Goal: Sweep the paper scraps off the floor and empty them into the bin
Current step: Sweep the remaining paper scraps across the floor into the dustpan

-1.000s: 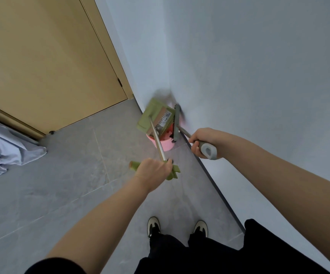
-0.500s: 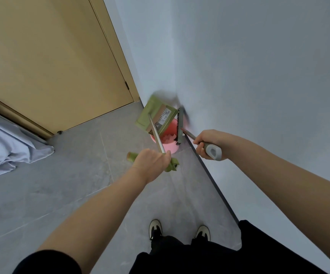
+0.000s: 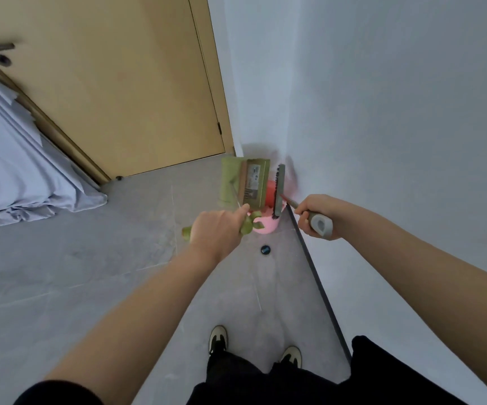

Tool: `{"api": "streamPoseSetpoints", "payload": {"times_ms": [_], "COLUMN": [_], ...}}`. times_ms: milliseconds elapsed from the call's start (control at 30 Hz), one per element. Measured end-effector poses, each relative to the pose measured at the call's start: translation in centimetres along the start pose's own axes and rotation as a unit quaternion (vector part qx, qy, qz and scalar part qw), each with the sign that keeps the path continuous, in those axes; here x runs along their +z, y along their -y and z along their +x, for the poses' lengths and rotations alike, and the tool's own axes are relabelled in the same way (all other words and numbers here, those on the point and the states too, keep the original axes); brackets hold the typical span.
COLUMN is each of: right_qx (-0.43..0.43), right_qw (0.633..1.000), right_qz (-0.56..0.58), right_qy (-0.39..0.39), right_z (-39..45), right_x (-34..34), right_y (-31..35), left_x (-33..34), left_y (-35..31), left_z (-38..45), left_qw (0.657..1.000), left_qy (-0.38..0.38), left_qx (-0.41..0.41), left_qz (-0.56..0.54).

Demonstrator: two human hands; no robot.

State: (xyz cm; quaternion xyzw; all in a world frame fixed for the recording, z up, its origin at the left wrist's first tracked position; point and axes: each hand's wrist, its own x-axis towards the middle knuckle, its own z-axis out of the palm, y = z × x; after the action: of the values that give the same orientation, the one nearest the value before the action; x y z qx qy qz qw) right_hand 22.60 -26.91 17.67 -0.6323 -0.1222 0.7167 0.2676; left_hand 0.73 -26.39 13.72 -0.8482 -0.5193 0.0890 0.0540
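My left hand (image 3: pixel 217 233) grips the green handle of a long-handled dustpan (image 3: pixel 245 184), whose green pan is tipped up over a pink bin (image 3: pixel 265 225) in the wall corner. My right hand (image 3: pixel 314 216) grips the grey handle end of a broom. The broom's dark brush head (image 3: pixel 278 190) stands beside the pan's right edge, over the bin's mouth. The bin is mostly hidden behind the pan and my left hand. No paper scraps show on the floor.
A small round black object (image 3: pixel 265 249) lies on the grey tiled floor just in front of the bin. A tan door (image 3: pixel 105 97) stands at the back left, grey bedding (image 3: pixel 17 171) at far left. The white wall and dark baseboard (image 3: pixel 318 285) run along my right. My two shoes (image 3: pixel 254 346) are below.
The dustpan has tilted more upright over the bin, and both hands have shifted slightly. The view has lifted, and the black round object on the floor has come into sight.
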Motion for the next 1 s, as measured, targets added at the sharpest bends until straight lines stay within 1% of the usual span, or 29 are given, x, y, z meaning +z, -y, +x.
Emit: {"api": "streamPoseSetpoints", "payload": {"times_ms": [100,200,333,467,600,667,800,867,900,967,1000], "right_qx": [-0.008,-0.02,-0.043,-0.068,-0.082,-0.094,-0.108,-0.116,-0.122,-0.127,-0.129], "right_qw": [1.0,0.999,0.995,0.983,0.955,0.934,0.886,0.872,0.874,0.868,0.858], "right_qz": [-0.014,-0.03,-0.086,-0.167,-0.277,-0.336,-0.44,-0.466,-0.463,-0.477,-0.495], "right_qy": [0.009,0.012,0.007,-0.024,-0.063,-0.078,-0.1,-0.093,-0.085,-0.06,-0.047], "right_z": [-0.9,-1.8,-2.3,-1.8,-1.4,-1.4,-1.9,-2.2,-2.5,-2.9,-3.3], "right_x": [0.9,2.3,4.7,7.1,11.4,13.9,18.4,21.7,23.2,26.4,28.0], "right_y": [-0.6,-1.2,-1.9,-3.2,-6.0,-7.5,-9.5,-10.7,-11.3,-12.5,-13.2], "left_x": [-0.3,-0.3,0.1,1.1,2.4,3.2,4.8,5.7,6.2,7.3,7.7], "left_y": [0.7,2.1,4.2,7.3,11.1,12.9,15.8,17.9,18.7,20.3,21.1], "left_z": [-1.5,-3.1,-5.5,-8.8,-13.4,-15.6,-19.5,-22.2,-23.4,-25.9,-27.1], "left_qw": [0.995,0.98,0.945,0.903,0.864,0.849,0.832,0.822,0.818,0.813,0.81], "left_qy": [-0.033,-0.054,-0.087,-0.117,-0.135,-0.129,-0.116,-0.106,-0.103,-0.099,-0.097], "left_qx": [-0.067,-0.14,-0.227,-0.296,-0.359,-0.386,-0.415,-0.436,-0.444,-0.455,-0.462], "left_qz": [-0.07,-0.134,-0.219,-0.288,-0.327,-0.337,-0.349,-0.351,-0.35,-0.349,-0.347]}}
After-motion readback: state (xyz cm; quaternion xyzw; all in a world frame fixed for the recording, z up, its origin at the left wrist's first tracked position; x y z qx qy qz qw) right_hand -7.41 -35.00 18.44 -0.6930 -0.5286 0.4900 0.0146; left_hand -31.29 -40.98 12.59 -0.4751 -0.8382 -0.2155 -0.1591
